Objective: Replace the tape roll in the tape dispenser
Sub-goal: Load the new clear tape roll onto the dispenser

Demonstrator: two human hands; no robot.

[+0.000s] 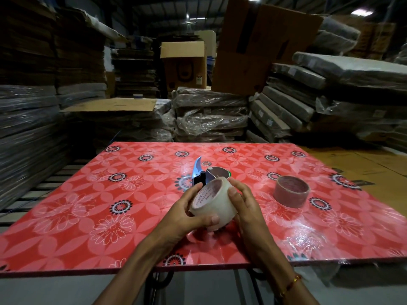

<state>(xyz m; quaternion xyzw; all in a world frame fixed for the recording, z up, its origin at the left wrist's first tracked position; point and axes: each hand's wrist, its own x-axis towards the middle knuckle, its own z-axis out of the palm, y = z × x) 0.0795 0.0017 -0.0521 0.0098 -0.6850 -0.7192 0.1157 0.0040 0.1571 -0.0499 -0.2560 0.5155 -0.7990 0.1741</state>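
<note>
Both hands, left hand (187,213) and right hand (244,204), grip the full tape roll (212,202) just above the bench (88,205), probably hunting its loose end, with the tape dispenser (203,172) waiting at 12 o'clock and the spent core (291,190) discarded at 3 o'clock.

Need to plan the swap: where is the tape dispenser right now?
In the head view the tape dispenser lies mid-table on the red floral table, just beyond the clear tape roll, with the brown roll to its right.

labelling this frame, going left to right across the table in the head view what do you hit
tape dispenser → clear tape roll, held in both hands → brown tape roll lying flat on the table
</note>
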